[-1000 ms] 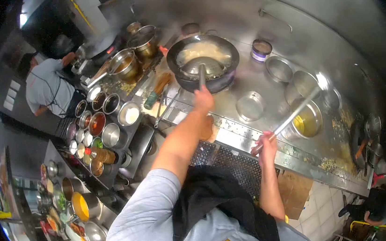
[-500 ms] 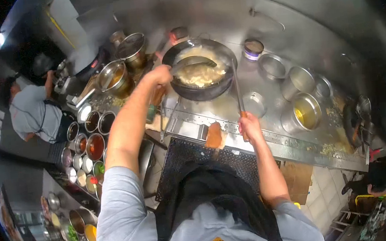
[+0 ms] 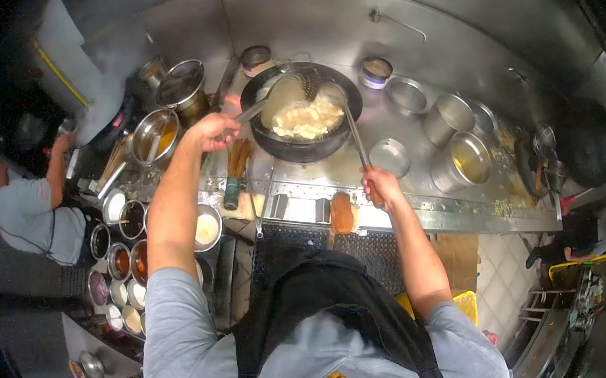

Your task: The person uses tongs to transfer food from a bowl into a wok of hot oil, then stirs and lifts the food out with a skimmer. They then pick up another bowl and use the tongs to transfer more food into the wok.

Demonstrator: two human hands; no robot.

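Note:
In the black wok (image 3: 302, 150) lies a pale, lumpy mass of food (image 3: 303, 121). My left hand (image 3: 214, 131) is closed around the handle of a wide perforated skimmer (image 3: 285, 93), which is tilted over the left and far part of the wok, against the food. With my right hand (image 3: 382, 185) I grip the wooden end of a long-handled ladle (image 3: 356, 135). Its head is inside the wok at the right side of the food, partly hidden by it.
Metal pots (image 3: 471, 158) stand right of the wok, and a strainer over a pot (image 3: 181, 84) stands at the left. Bowls of sauces (image 3: 133, 220) line the left side. A co-worker (image 3: 32, 210) is at the far left; another person (image 3: 603, 231) is at the right.
The skimmer has turned so its perforated face shows, and my left hand has drawn back to the left. The food is more bunched together. The whole view has shifted slightly.

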